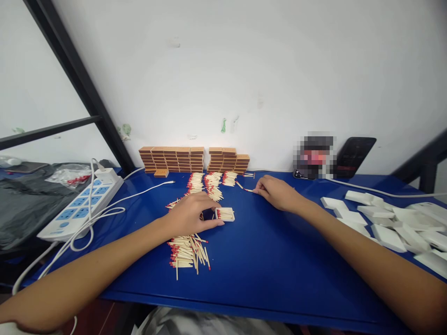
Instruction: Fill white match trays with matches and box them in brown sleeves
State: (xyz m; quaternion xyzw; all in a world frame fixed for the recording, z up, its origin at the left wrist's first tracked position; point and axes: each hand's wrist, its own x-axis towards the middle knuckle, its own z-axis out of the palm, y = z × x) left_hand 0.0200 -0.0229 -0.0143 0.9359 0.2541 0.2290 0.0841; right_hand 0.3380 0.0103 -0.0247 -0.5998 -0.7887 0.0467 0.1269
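Observation:
My left hand [193, 213] is closed on the left end of a small white matchbox tray [233, 218], thumb at the near side and fingers at the far side. Red-headed matches [225, 213] lie lengthwise in the tray. To the right, my right hand [275, 191] pinches a matchstick [248, 190] low over the blue table; another matchstick [239, 184] lies just left of it. Loose matches [185, 253] are heaped in front of my left hand. Beyond it are further match piles [213, 184], partly hidden by the hand.
Stacked brown matchboxes [171, 159] line the wall, with a single matchbox [161, 173] before them. White empty trays [387, 223] are heaped at right on the blue table [279, 270]. A power strip [82, 200] with cables is at left; a phone [356, 157] leans on the wall.

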